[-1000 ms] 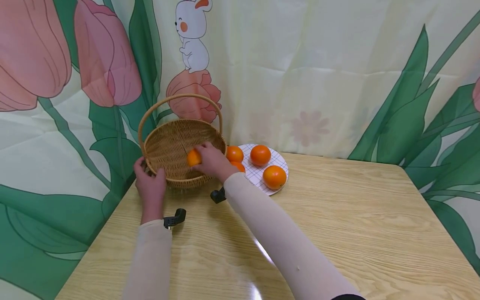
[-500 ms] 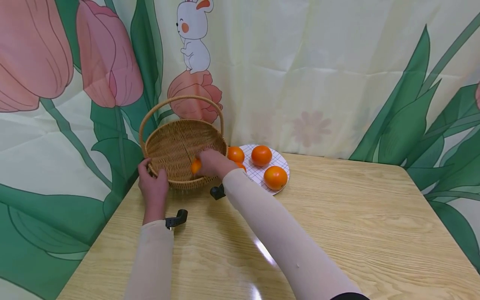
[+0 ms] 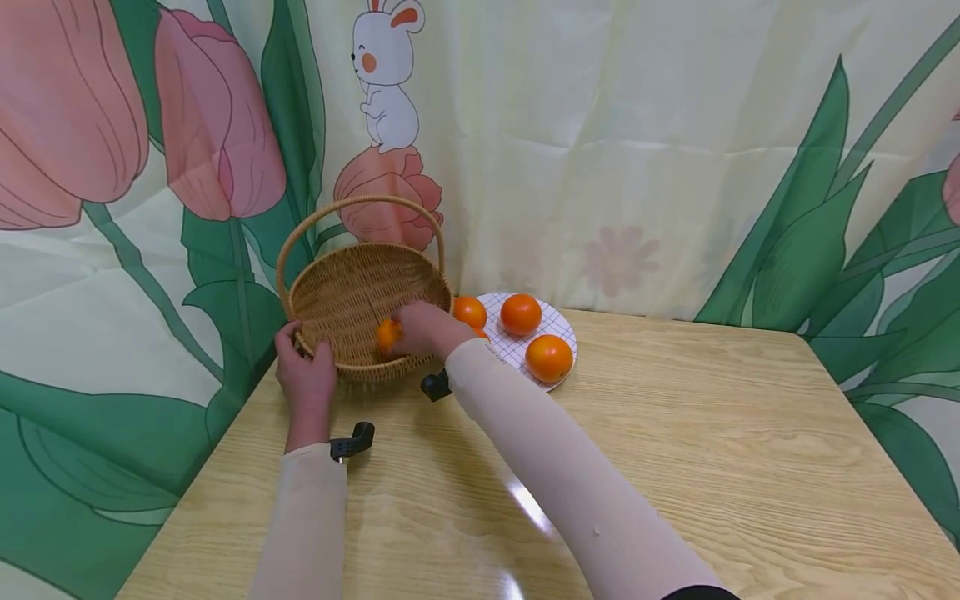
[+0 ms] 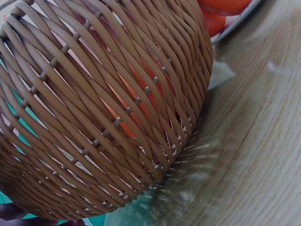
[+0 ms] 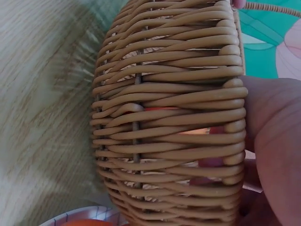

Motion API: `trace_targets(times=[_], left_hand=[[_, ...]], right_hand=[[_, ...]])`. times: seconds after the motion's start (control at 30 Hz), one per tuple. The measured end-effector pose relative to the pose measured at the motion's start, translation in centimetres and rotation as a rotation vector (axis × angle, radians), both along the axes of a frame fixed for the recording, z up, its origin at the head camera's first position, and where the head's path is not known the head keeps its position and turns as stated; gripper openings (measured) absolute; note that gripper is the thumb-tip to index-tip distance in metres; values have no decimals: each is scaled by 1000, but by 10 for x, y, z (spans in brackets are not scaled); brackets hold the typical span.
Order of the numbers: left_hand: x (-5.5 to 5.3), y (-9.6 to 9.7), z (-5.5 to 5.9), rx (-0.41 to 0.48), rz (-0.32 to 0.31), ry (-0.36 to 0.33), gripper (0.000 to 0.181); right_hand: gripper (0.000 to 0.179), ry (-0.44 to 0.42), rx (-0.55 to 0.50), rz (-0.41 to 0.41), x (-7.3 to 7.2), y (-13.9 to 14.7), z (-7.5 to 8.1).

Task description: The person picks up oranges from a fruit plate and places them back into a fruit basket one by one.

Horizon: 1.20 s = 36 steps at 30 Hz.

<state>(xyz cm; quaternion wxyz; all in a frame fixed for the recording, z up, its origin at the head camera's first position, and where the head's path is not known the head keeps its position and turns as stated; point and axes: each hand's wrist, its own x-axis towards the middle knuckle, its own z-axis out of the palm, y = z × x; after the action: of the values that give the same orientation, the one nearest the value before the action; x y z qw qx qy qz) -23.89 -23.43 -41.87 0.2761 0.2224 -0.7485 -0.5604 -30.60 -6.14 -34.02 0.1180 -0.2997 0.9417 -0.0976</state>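
The wicker basket point(image 3: 341, 292) with its arched handle stands tilted on the table, its opening facing me. At its left rim my left hand point(image 3: 306, 379) holds on, fingers at the outer side and thumb at the front. Inside, my right hand point(image 3: 427, 327) reaches over the right front rim and grips an orange point(image 3: 387, 337) low in the basket. Through gaps in the weave, that orange point(image 4: 134, 101) shows in the left wrist view. The right wrist view has the basket wall point(image 5: 169, 108) close up, with part of my right hand point(image 5: 277, 136) beyond the rim.
A white checked plate point(image 3: 557, 325) with several oranges point(image 3: 549, 358) lies just right of the basket, partly hidden by my right arm. A printed curtain point(image 3: 570, 167) hangs behind the wooden table point(image 3: 697, 417). Both wrists carry small black cameras point(image 3: 362, 435).
My right hand has lowered the orange deeper into the basket, near its front wall. The left hand stays at the left rim, and the basket has hardly moved.
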Motion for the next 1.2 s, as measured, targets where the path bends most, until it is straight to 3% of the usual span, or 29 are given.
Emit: trace_targets(times=[0.13,0.37,0.53,0.9,1.2], left_hand=[[0,0,1,8,9,-7,46],[1,1,3,68,-12,-5,46],[2,0,2,53,-5,-13,46],[2,-4,4,27,-24,-35,46],[-1,-8,10,27,-60,-83,47]], right_hand=[[55,19,0,26,-2,3,2],[46,154,-37,92,-6,9,1],[42,225,-133,107,-7,20,-3],[38,339,-345,-8,-3,51,-11],[37,376,-347,-70,-2,73,-27]])
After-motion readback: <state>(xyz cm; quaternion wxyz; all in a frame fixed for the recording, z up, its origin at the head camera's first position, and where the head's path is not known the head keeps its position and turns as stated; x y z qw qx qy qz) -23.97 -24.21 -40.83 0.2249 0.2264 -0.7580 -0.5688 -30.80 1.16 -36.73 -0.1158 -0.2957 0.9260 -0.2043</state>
